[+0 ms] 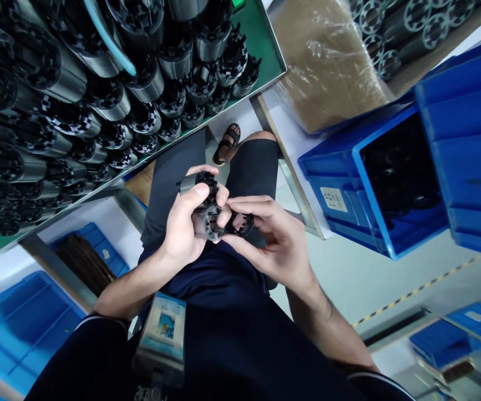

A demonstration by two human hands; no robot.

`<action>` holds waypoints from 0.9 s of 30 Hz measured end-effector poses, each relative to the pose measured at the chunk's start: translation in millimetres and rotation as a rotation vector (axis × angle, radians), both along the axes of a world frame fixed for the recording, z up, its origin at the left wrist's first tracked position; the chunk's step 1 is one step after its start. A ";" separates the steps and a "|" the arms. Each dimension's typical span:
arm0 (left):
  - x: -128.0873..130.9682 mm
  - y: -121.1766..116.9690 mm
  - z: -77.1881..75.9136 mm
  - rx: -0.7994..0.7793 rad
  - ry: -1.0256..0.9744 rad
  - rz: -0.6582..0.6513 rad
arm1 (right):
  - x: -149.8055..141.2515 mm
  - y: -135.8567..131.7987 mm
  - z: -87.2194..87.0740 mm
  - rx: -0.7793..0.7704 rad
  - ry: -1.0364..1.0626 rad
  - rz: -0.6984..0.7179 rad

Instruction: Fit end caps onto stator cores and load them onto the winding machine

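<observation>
Above my lap, my left hand (pixel 180 225) is closed around two short metal cylinders. The upper metal cylinder (pixel 189 182) has a black slotted piece at its end. The lower metal cylinder (pixel 201 224) shows a toothed inner edge facing right. Between the thumb and fingers of my right hand (pixel 284 239) is a black plastic ring (pixel 243 224), just right of the lower cylinder. Fingertips hide the space between ring and cylinder, so I cannot tell whether they touch.
Many metal cylinders with black ends (pixel 175 58) stand on the green-topped bench (pixel 267 55) at upper left. A blue bin (pixel 340 178) with dark parts is at right. Bare metal tubes (pixel 409 58) lie behind brown wrapped cardboard (pixel 328 61). A light-blue tube (pixel 108 36) crosses the cylinders.
</observation>
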State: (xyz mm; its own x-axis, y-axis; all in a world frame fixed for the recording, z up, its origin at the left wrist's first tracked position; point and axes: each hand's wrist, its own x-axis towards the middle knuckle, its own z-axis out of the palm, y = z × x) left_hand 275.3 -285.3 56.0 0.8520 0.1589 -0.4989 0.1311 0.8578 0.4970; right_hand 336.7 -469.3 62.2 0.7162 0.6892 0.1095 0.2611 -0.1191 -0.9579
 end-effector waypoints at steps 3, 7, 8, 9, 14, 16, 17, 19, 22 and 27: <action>2.5 2.5 6.3 0.019 -0.020 -0.001 | -4.8 -7.1 6.0 0.000 0.049 -0.098; 3.7 0.9 7.0 0.109 -0.059 0.051 | -7.9 -13.1 24.7 -0.070 0.038 -0.155; 3.6 0.1 5.8 0.144 -0.072 0.075 | -7.9 -12.1 29.4 -0.097 0.039 -0.140; 3.3 -0.6 4.5 0.180 -0.082 0.097 | -7.7 -10.0 33.4 -0.118 0.036 -0.114; -2.0 -2.5 -0.2 0.332 -0.111 0.152 | -7.8 5.4 37.9 -0.119 -0.110 -0.064; -4.5 -2.9 1.3 0.355 -0.143 0.151 | -10.3 10.0 34.6 -0.128 -0.145 -0.091; -5.3 -3.4 2.7 0.357 -0.157 0.152 | -12.1 11.8 32.5 -0.117 -0.148 -0.107; -5.7 -5.2 6.2 0.352 -0.161 0.171 | -15.9 14.4 28.5 -0.069 -0.143 -0.141; -4.5 -8.5 10.2 0.340 -0.134 0.201 | -20.2 16.1 23.4 -0.001 -0.153 -0.174; -6.5 -8.4 10.2 0.357 -0.148 0.178 | -21.0 13.3 21.2 0.041 -0.099 -0.155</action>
State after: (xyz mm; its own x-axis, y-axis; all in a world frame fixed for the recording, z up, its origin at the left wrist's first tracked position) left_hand 268.8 -293.7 66.2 0.8540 0.4506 -0.2602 -0.0985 0.6310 0.7695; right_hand 315.7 -456.0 83.4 0.7978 0.5650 0.2102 0.3357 -0.1268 -0.9334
